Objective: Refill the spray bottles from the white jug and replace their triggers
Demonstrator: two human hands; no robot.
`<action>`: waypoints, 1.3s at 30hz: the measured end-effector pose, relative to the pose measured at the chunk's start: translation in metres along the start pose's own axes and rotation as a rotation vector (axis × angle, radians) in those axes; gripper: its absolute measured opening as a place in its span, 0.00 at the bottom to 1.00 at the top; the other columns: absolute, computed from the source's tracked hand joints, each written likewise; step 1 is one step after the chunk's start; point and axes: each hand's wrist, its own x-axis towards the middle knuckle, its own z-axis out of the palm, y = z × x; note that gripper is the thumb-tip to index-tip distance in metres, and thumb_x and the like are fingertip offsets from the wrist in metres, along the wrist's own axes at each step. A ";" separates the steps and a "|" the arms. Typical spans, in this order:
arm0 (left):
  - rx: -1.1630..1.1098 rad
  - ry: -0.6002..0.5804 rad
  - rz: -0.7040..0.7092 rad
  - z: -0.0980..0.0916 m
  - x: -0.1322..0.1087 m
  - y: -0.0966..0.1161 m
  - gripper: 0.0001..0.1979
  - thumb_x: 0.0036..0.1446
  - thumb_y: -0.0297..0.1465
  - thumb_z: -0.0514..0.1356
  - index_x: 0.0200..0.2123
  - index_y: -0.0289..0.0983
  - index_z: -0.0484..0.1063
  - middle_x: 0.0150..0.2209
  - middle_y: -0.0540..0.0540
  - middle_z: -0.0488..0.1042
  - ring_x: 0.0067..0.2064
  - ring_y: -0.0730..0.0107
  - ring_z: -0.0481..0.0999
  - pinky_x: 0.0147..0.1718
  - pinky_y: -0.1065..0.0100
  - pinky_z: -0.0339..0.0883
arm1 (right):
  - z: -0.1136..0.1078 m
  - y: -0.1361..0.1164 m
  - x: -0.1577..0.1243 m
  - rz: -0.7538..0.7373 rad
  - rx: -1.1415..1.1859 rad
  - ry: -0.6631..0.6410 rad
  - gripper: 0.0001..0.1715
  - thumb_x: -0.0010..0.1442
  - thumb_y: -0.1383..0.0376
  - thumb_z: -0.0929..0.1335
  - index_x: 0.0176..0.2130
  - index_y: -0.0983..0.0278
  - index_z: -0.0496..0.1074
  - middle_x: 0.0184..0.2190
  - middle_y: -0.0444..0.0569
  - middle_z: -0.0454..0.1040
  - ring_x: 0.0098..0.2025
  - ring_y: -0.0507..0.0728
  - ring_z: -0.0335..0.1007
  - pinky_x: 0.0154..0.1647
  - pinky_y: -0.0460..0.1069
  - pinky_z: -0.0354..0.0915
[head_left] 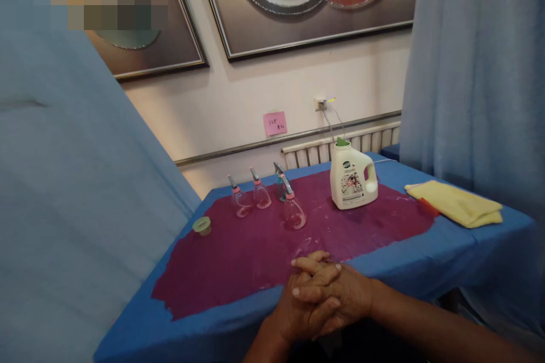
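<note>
The clear pink-collared plastic spray bottle point(293, 212) is standing upright on the maroon mat point(238, 261), a white plastic detergent jug point(352, 184) nearby, while the left hand point(298, 317) and right hand point(344, 292) are clasping each other.

We see a small clear spray bottle point(293, 214), teardrop-shaped, with a pink collar and a grey trigger nozzle pointing up and left. It stands upright on the wine-red patch point(238, 261) of the blue-covered table point(426, 261), near the middle, a little pinkish liquid in its base.
</note>
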 end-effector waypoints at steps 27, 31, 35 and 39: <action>0.447 0.015 0.242 -0.117 -0.024 -0.016 0.16 0.79 0.31 0.59 0.64 0.41 0.75 0.54 0.38 0.87 0.50 0.59 0.88 0.49 0.65 0.81 | -0.139 -0.016 -0.022 -0.199 -0.397 0.080 0.22 0.80 0.61 0.67 0.68 0.63 0.75 0.61 0.62 0.83 0.56 0.63 0.82 0.51 0.55 0.76; 0.474 0.280 -0.092 -0.129 -0.069 -0.055 0.21 0.77 0.34 0.58 0.27 0.42 0.66 0.25 0.51 0.70 0.28 0.69 0.71 0.30 0.67 0.62 | -0.152 0.021 -0.073 0.237 -0.457 0.214 0.18 0.81 0.55 0.67 0.41 0.60 0.76 0.34 0.50 0.80 0.34 0.58 0.74 0.36 0.52 0.64; 0.346 0.441 -0.559 -0.130 -0.097 -0.086 0.27 0.71 0.48 0.58 0.23 0.42 0.57 0.21 0.55 0.59 0.24 0.71 0.62 0.28 0.66 0.53 | -0.142 0.048 -0.111 0.618 -0.442 0.482 0.29 0.78 0.45 0.68 0.30 0.57 0.65 0.26 0.46 0.72 0.28 0.56 0.66 0.33 0.53 0.55; 0.328 0.484 -0.687 -0.127 -0.104 -0.092 0.28 0.71 0.52 0.55 0.23 0.43 0.57 0.21 0.55 0.57 0.24 0.70 0.61 0.28 0.66 0.53 | -0.126 0.060 -0.126 0.766 -0.428 0.593 0.36 0.77 0.38 0.64 0.26 0.56 0.58 0.20 0.44 0.66 0.22 0.55 0.61 0.30 0.54 0.48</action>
